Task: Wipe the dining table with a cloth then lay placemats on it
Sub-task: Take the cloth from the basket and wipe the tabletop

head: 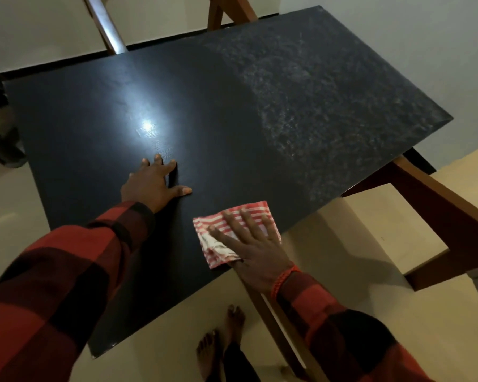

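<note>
Cloth on table, right of left hand

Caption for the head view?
Right hand presses red-striped cloth on black dining table; left hand rests flat.

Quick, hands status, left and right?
Left hand: open, flat on the black rectangular tabletop.
Right hand: open, straight fingers pressing the red-and-white striped cloth.

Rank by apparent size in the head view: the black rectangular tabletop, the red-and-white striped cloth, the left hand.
1. Black rectangular tabletop, by far largest.
2. Red-and-white striped cloth, partly under the right hand.
3. Left hand; close to the cloth, so unsure.
</note>
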